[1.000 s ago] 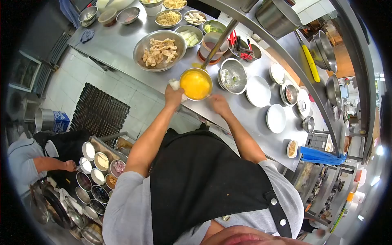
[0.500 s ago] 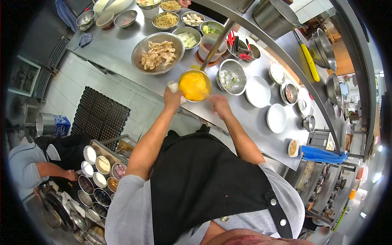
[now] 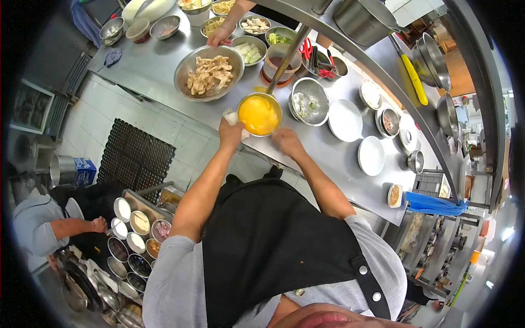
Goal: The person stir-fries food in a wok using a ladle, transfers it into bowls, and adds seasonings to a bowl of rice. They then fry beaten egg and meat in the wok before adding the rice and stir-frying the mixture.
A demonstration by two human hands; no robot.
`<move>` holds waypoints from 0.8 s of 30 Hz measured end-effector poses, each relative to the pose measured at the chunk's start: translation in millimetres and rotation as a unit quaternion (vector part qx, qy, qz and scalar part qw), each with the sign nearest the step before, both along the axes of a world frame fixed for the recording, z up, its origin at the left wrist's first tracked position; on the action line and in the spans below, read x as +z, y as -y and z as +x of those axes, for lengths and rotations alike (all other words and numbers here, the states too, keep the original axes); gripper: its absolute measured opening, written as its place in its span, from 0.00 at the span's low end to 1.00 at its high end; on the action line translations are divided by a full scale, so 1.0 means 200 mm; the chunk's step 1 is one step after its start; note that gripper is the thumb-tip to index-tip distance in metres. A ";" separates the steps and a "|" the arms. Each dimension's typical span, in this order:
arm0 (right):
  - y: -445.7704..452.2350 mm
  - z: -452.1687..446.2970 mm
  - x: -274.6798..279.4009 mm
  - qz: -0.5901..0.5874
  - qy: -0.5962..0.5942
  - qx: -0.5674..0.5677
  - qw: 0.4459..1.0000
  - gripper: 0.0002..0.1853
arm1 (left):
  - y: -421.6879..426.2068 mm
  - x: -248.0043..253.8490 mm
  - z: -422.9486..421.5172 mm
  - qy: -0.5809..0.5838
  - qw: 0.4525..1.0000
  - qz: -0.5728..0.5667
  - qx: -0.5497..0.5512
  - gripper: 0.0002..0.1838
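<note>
A metal bowl of bright yellow liquid [image 3: 258,115], which looks like beaten egg, is at the near edge of the steel table. My left hand [image 3: 231,133] grips a white cloth [image 3: 230,117] against the bowl's left side. At the bowl's lower right, my right hand [image 3: 286,142] is closed and somewhat blurred; what it holds, if anything, I cannot make out. Behind the bowl to the left sits a large metal bowl of pale cooked-looking pieces [image 3: 209,75]. A metal bowl with white residue [image 3: 309,102] stands to the right.
A post [image 3: 288,59] rises behind the yellow bowl to an overhead shelf. White plates [image 3: 345,121] lie at the right. Another person's hand [image 3: 220,36] reaches over the large bowl's rim. A co-worker's arm [image 3: 79,226] is beside several containers at the lower left.
Another person's hand has come in from the top to the large bowl's rim. My right hand has shifted slightly around the yellow bowl's lower right. The co-worker's arm at the left has moved slightly.
</note>
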State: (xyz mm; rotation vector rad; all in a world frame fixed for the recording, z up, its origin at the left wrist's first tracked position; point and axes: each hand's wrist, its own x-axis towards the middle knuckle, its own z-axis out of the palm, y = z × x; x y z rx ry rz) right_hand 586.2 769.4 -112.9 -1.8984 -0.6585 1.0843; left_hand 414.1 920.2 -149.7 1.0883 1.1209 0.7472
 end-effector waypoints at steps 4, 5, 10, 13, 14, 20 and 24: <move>-0.03 0.04 -0.04 0.036 0.019 -0.061 0.997 0.15 | 0.02 0.03 -0.01 -0.011 1.000 0.008 -0.008 0.30; -0.01 0.05 -0.05 0.037 0.019 -0.062 0.997 0.15 | 0.02 0.02 -0.01 -0.007 1.000 0.004 -0.002 0.29; -0.04 0.07 -0.03 0.059 -0.013 -0.082 0.995 0.12 | 0.02 0.01 -0.01 -0.003 1.000 0.013 0.006 0.28; -0.03 0.01 0.05 -0.026 -0.009 0.075 0.997 0.12 | 0.00 0.03 -0.01 0.011 1.000 0.021 0.004 0.26; -0.04 0.02 0.03 -0.029 -0.006 0.078 0.997 0.12 | 0.00 0.04 -0.01 0.009 1.000 0.010 0.007 0.26; -0.06 0.03 0.05 -0.038 0.003 0.097 0.995 0.12 | -0.02 -0.06 0.01 -0.018 0.999 0.021 0.020 0.27; -0.05 0.03 0.05 0.022 -0.017 0.017 0.999 0.12 | 0.00 -0.06 0.00 -0.069 0.996 0.044 0.020 0.27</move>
